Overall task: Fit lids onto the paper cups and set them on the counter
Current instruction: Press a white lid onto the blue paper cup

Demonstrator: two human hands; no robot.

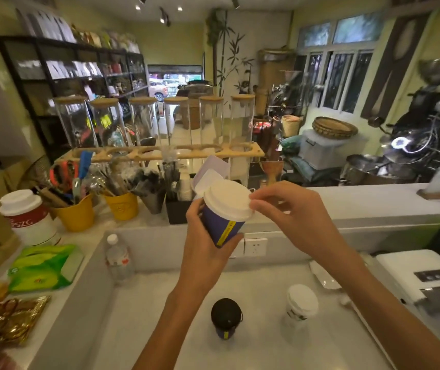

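Cup in hand: dark blue paper cup with a yellow stripe (pixel 222 227), held tilted in the air above the pale stone counter (pixel 176 311)
Lid: white plastic dome lid (pixel 228 200) sitting on its rim, seating uncertain
Risk: pressing one edge only could leave the far side unseated, or crush the thin wall
Left hand (pixel 202 236): wrapped closed around the cup body
Right hand (pixel 285 209): fingertips (pixel 253 202) pinched narrow on the lid's right edge
Counter: black-lidded blue cup (pixel 225 320) and white-lidded white cup (pixel 300 305) stand apart below
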